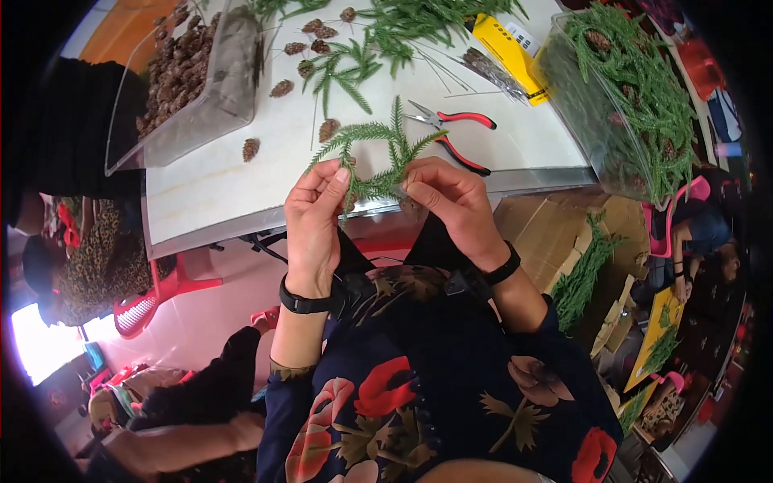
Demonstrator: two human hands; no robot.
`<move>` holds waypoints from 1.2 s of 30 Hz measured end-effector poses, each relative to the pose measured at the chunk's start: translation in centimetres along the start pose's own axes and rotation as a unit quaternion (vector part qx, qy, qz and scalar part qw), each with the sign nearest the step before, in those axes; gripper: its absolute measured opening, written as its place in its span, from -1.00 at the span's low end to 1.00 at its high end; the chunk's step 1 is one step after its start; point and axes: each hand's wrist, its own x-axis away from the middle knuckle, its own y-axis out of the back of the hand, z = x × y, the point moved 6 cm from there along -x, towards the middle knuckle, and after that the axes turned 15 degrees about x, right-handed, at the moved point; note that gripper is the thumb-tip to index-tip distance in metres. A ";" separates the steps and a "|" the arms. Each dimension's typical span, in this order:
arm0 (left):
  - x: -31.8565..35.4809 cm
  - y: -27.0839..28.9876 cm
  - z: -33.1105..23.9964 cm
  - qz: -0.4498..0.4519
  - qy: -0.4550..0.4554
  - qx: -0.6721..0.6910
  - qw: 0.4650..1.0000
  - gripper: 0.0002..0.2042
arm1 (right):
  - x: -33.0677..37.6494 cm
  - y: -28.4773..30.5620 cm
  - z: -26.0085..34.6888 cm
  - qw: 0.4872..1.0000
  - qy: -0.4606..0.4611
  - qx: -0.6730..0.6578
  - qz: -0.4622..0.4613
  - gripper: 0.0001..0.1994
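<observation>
Between my two hands, at the table's near edge, is a green artificial pine sprig (374,190) with several needled branches. My left hand (314,211) pinches its left side between thumb and fingers. My right hand (457,208) is closed on the sprig's right side, with the thumb pressed to the fingers. A brown pine cone (411,206) hangs just below the right fingertips; how it joins the sprig is hidden. Red-and-black-handled pliers (455,133) lie with jaws parted on the white table (201,181), just beyond my right hand.
A clear bin of pine cones (181,80) stands at left, a clear bin of green sprigs (636,105) at right. Loose cones (282,88), more sprigs (346,72), wires and a yellow package (507,52) lie on the table. Cardboard boxes (539,233) stand below right. Other people sit nearby.
</observation>
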 end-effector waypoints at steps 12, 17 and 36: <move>-0.1 -1.1 0.3 -0.007 0.114 0.071 0.991 -0.85 | 1.0 -1.3 0.3 0.994 -0.043 0.077 0.064 -0.93; -0.8 0.3 -0.9 0.007 0.018 -0.088 0.996 -0.84 | 0.8 -0.7 3.1 0.979 -0.073 0.166 0.091 -0.93; 0.9 -1.8 -2.5 0.170 0.067 0.018 0.983 -0.55 | -1.6 -0.8 0.8 0.989 -0.060 0.099 0.098 -0.92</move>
